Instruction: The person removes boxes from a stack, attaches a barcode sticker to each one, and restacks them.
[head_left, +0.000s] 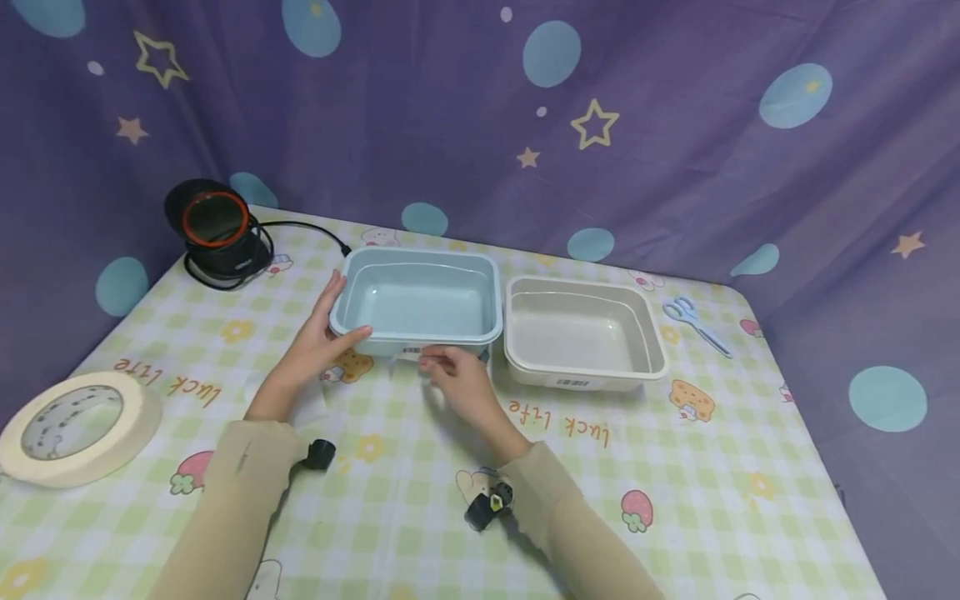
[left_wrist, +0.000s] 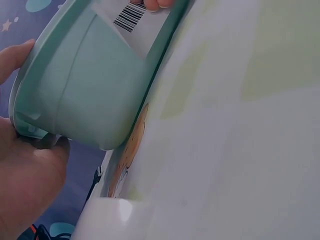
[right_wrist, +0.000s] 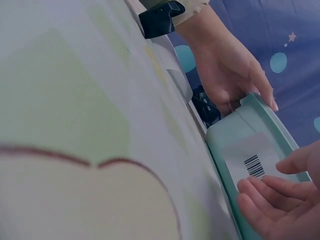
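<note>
A light-blue plastic basin (head_left: 416,300) sits toward the back of the table. My left hand (head_left: 318,342) holds its left side, thumb along the front rim and fingers at the outer side. On the basin's front wall is a white barcode label (right_wrist: 265,147), its far corner standing out from the wall in the left wrist view. The right hand (head_left: 465,387) has bent fingers at this label, with fingertips over its lower part and the thumb by its edge. A cream basin (head_left: 581,379) with its own barcode stands close on the right.
A wide roll of masking tape (head_left: 135,425) lies at the left. Behind it stands a black device with a red ring (head_left: 217,221) and a coiled cable. Blue-handled scissors (head_left: 697,325) lie at the back right. A purple curtain (head_left: 450,108) hangs behind the checked tablecloth (head_left: 405,517).
</note>
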